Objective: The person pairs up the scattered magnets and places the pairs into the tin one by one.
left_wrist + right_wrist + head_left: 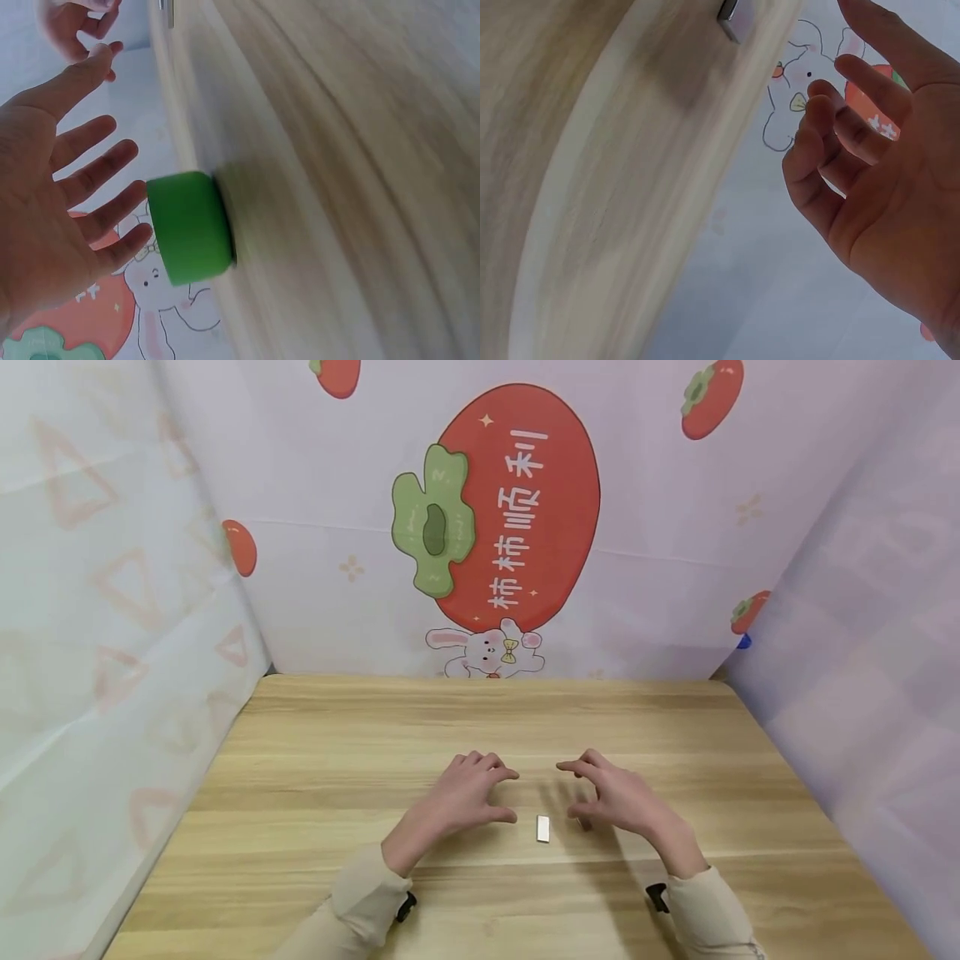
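A small silvery rectangular block (543, 828) lies flat on the table between the two hands. The right wrist view shows the same metallic block (737, 19) at its top edge. My left hand (463, 795) hovers left of it, fingers apart and holding nothing. Close to those fingertips, a green round-edged object like a small cup (190, 228) stands on the table; whether they touch it I cannot tell. In the head view the left hand hides it. To the right of the block, my right hand (618, 795) is raised with loosely bent fingers and nothing in them.
The wood-grain table (480, 718) ends at a back wall cloth (322, 602) printed with persimmons and a rabbit. Cloth walls also flank the left and right sides. A small blue thing (744, 642) shows by the back right corner.
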### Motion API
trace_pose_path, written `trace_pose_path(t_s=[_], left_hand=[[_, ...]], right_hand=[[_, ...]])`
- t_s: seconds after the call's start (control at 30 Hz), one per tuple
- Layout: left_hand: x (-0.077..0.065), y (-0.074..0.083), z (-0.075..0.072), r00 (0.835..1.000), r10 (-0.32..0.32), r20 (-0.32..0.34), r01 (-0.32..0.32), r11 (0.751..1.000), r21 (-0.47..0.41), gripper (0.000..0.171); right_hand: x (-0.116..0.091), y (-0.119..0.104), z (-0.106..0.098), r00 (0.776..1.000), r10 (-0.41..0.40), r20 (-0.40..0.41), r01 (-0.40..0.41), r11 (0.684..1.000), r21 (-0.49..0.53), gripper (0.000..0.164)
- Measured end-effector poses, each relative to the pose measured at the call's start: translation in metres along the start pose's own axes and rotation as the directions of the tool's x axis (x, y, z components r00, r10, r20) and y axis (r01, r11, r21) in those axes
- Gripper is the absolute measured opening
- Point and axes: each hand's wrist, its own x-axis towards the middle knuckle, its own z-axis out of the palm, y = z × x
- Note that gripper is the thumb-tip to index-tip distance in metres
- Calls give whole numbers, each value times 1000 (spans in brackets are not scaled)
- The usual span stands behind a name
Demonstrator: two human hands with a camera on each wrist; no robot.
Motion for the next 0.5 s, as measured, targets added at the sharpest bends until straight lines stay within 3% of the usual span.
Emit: trace_pose_path(t_s=[0.5], left_hand=[[18, 25, 22, 998, 6, 67, -11, 997, 70, 63]], right_hand=[[-17, 21, 1, 995, 43, 89, -46, 999, 25, 76]])
